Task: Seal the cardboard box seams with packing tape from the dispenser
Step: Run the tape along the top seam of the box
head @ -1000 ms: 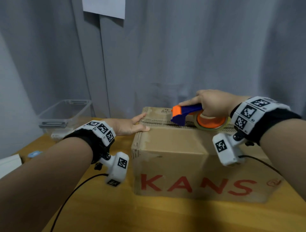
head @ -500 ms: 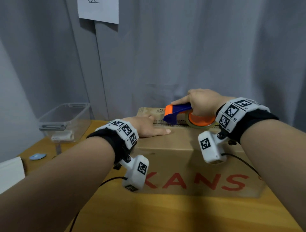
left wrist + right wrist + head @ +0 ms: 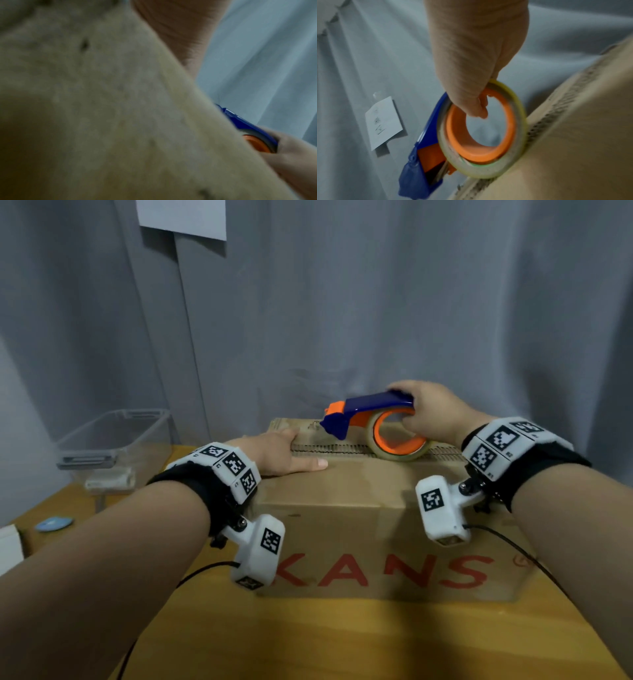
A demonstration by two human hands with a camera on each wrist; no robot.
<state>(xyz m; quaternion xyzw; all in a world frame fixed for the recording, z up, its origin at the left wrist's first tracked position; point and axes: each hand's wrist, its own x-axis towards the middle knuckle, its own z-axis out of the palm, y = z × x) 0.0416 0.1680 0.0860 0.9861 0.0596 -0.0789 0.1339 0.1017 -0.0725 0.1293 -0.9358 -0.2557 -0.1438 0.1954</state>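
Observation:
A brown cardboard box (image 3: 359, 508) printed with red letters stands on the wooden table, its top seam (image 3: 342, 448) running left to right. My right hand (image 3: 435, 412) grips a blue and orange tape dispenser (image 3: 370, 419); the clear tape roll (image 3: 488, 135) rests on the seam and the blue cutter head is tilted up off the box. In the right wrist view my fingers (image 3: 477, 108) curl through the orange core. My left hand (image 3: 284, 453) lies flat on the box top at its left end, fingers straight. The left wrist view shows blurred cardboard (image 3: 102, 108) and the dispenser (image 3: 248, 127).
A clear plastic bin (image 3: 109, 446) sits at the table's back left, with a small blue object (image 3: 53, 523) and a white thing (image 3: 8, 549) near the left edge. A grey curtain (image 3: 376, 302) hangs close behind the box, a paper sheet (image 3: 181, 217) pinned to it.
My left hand slid from the box's left edge onto the top and now presses flat. The dispenser's cutter head has tipped up off the seam, with the roll resting further right.

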